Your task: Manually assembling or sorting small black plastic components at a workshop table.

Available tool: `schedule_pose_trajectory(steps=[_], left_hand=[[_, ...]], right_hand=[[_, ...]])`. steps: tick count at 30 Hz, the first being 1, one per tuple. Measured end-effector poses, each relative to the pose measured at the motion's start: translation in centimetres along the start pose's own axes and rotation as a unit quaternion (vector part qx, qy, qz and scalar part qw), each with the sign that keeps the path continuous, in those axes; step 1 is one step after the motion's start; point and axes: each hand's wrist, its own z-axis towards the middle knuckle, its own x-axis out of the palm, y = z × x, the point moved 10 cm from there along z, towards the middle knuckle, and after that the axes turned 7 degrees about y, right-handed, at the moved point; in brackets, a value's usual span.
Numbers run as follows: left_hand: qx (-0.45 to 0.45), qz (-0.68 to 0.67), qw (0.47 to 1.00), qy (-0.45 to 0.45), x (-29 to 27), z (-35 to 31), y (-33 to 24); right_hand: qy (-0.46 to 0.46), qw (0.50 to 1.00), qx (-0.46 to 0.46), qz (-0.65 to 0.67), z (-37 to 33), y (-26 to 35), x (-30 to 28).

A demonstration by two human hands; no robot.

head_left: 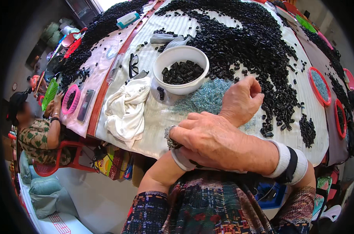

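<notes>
My arms cross above the near part of the table. My left hand (242, 100) reaches forward over blue-clear beads (206, 95), its fingers curled and nothing visible in them. Across my left wrist lies my right hand (208, 134), closed around it at a white wristband (182, 160). A grey patterned bit of material (171, 137) shows at that hand's fingertips; its kind is unclear. Another white wristband (290, 162) with a black strap circles my right wrist. Beyond my hands stands a white bowl (181, 52) holding black pieces (182, 73).
Black pieces (251, 43) cover much of the striped cloth (153, 132). A white cloth (126, 109) and glasses (133, 65) lie left. Red-rimmed trays (312, 84) stand right. Another person (40, 128) sits at the left table beside a pink basket (63, 105) and phone (85, 105).
</notes>
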Motion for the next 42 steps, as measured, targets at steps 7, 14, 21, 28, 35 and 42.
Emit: schedule_pose_trajectory(steps=[7, 14, 21, 28, 35, 42], left_hand=[[0.017, 0.075, 0.994, 0.072, 2.6, -0.3, 0.2], [0.083, 0.142, 0.961, 0.224, 5.2, -3.5, -1.2], [0.262, 0.048, 0.919, 0.291, 5.7, -11.0, -4.0], [0.119, -0.109, 0.922, 0.352, 5.4, -9.5, -4.5], [-0.030, -0.150, 0.921, 0.359, 6.6, -5.6, -0.6], [-0.182, -0.488, 0.833, 0.185, 2.3, 0.0, 2.9]], right_hand=[[-0.101, 0.993, 0.061, 0.010, -0.6, -1.8, -1.1], [-0.188, 0.968, 0.157, -0.048, -1.7, -6.1, -3.4], [-0.188, 0.976, 0.112, 0.009, -1.5, -5.5, -4.9], [-0.244, 0.968, 0.052, 0.023, -1.6, -2.8, -8.6], [-0.152, 0.978, -0.129, 0.055, -2.1, 2.2, -5.3], [-0.204, 0.942, -0.233, -0.126, -4.0, 5.1, -1.0]])
